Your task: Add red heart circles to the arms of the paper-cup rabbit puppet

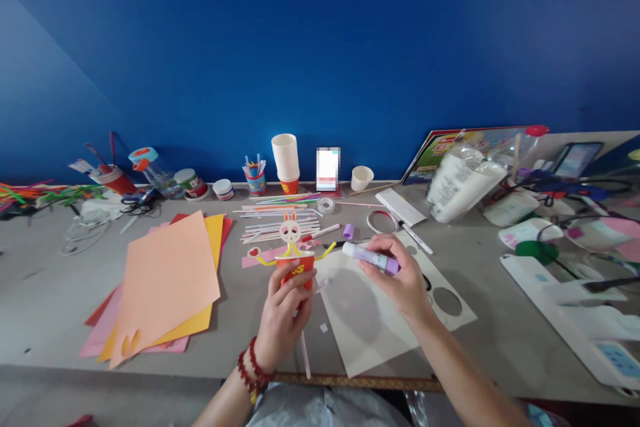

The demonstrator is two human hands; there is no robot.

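My left hand (289,307) is wrapped round a red paper cup (301,264) with yellow lettering. Out of the cup rises a white paper rabbit head (289,229) with pink ears, and yellow arms stick out on both sides. A red heart on a white disc (254,252) tips the left arm. From below the cup a pale straw (305,355) points down. In my right hand (395,273) is a purple glue stick (371,258), its white end uncapped and aimed at the puppet, apart from it. The purple glue cap (349,231) stands on the table behind.
A white sheet with cut-out holes (370,340) lies under my right hand. Coloured paper (170,280) is stacked at left. Straws (280,213), a tape roll (326,205), stacked paper cups (286,157) and a phone (328,168) line the back. A power strip (555,313) sits at right.
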